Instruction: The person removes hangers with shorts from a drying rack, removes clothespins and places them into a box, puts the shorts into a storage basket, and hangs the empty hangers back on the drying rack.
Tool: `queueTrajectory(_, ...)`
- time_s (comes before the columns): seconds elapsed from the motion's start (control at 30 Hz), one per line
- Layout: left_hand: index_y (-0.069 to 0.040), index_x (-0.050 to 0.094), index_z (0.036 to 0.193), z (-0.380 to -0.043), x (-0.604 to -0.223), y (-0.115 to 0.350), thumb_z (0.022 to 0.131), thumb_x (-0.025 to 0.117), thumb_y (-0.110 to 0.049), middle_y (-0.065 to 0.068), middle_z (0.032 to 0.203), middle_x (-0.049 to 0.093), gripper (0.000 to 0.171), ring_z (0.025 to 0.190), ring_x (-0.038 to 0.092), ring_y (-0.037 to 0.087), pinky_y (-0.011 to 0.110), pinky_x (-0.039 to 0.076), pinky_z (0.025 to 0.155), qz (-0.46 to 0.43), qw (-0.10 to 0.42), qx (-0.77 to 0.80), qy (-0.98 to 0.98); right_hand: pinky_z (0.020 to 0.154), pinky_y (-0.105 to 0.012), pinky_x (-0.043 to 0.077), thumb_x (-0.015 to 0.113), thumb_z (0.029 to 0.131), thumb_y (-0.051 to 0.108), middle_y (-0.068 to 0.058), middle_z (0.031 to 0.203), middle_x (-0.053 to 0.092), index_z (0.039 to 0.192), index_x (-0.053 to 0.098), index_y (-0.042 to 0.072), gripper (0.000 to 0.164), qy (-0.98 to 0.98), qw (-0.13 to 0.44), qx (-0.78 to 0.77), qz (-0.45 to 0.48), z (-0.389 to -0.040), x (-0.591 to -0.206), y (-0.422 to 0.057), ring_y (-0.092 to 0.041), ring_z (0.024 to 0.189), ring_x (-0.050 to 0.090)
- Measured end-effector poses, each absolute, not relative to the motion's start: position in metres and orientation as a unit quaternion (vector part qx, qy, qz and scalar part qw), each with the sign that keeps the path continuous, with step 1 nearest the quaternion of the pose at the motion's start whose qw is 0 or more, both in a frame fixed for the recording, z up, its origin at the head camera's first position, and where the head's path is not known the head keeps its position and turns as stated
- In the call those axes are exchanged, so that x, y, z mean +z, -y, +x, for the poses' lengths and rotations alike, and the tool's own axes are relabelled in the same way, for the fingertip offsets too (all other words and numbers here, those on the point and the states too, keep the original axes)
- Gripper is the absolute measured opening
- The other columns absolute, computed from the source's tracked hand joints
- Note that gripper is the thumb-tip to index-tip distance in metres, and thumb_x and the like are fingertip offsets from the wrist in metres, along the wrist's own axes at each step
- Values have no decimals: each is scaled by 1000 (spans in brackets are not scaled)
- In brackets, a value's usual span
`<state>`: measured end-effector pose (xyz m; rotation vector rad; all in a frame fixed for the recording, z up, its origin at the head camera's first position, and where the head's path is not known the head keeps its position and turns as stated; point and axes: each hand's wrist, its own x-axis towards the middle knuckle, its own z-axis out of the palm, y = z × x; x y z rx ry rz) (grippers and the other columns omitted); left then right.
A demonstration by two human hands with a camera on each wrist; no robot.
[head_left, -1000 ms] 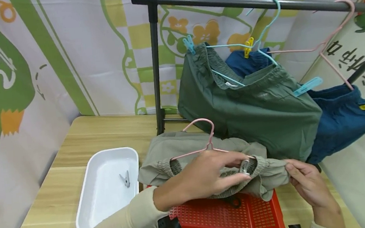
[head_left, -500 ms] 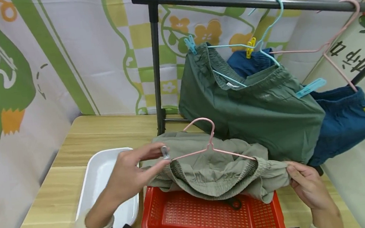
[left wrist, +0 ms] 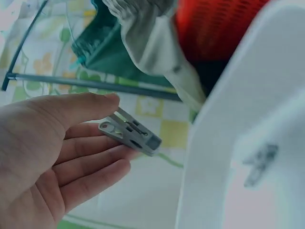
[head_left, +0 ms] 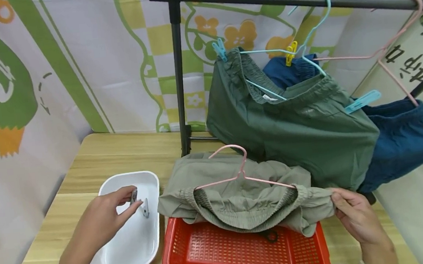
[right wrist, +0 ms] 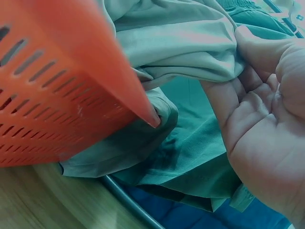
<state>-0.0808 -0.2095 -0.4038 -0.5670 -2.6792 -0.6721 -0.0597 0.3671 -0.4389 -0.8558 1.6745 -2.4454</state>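
Clip (head_left: 134, 196), slim and grey, is pinched in the left hand (head_left: 106, 214), above the white tray (head_left: 131, 252) in the head view; a second clip (head_left: 145, 209) lies inside. Rightward, a grey-khaki garment (head_left: 237, 204), gathered at the waist, drapes over the red basket (head_left: 238, 254), a pink hanger (head_left: 242, 173) inside it, its right edge pinched by the right hand (head_left: 359, 215). Only the left wrist view shows the held clip's wire spring (left wrist: 138, 129); only the right wrist view, the basket's slotted outer wall (right wrist: 55, 93)

From my remote feed, the table (head_left: 77, 191) bears a tray (head_left: 131, 250) (one clip (head_left: 145, 208) inside) left of a basket (head_left: 231, 253); a garment (head_left: 235, 215) lies across its far side, before hung shorts (head_left: 292, 137).
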Motion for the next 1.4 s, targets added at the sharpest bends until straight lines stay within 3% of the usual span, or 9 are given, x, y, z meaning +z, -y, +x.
queueTrajectory(0.17,-14,71,98,-75,-420,222,84,84,-18,-8,76,63,20,64,56,11,37,48,55,-191,131,-202,952,93,-28,54,21,108,-13,-14,131,66,140,53,-13,46,-543,32,-793,-274,-58,-441,-366,-19,117,64)
queueTrajectory(0.53,-9,71,96,-76,-450,230,84,86,-18,-3,80,72,22,74,69,17,43,57,66,-173,-6,-205,963,94,-29,54,20,106,-17,-17,133,64,139,51,-18,45,-535,18,-801,-267,-53,-449,-365,-20,119,63)
queueTrajectory(0.8,-4,73,101,-78,-456,226,83,87,-18,0,82,73,27,77,70,20,45,58,70,-167,-34,-203,964,93,-29,54,20,105,-18,-18,134,64,139,48,-21,44,-538,9,-800,-267,-51,-450,-364,-21,119,63)
queueTrajectory(0.97,-1,74,107,-80,-452,221,84,86,-18,7,90,75,31,83,72,27,49,58,75,-176,-16,-203,963,92,-29,55,20,106,-18,-18,133,64,139,49,-20,44,-541,8,-799,-262,-51,-448,-364,-21,118,63)
queueTrajectory(1.13,-2,72,121,-81,-442,212,89,80,-11,11,113,74,34,103,71,32,50,56,88,-230,95,-228,941,92,-29,55,21,105,-18,-19,133,64,138,50,-20,44,-537,7,-801,-263,-53,-448,-364,-22,118,63)
queueTrajectory(1.23,-4,67,132,-84,-435,202,91,76,-5,9,126,70,41,114,67,30,42,52,98,-269,146,-262,915,92,-29,55,20,105,-19,-19,132,65,138,50,-21,44,-537,6,-801,-264,-53,-447,-364,-22,118,64)
queueTrajectory(1.4,-7,65,136,-90,-426,181,94,72,-5,4,133,67,42,120,64,26,39,50,102,-307,134,-303,892,90,-28,55,20,105,-19,-19,131,65,138,51,-19,45,-537,9,-801,-266,-55,-445,-364,-21,116,64)
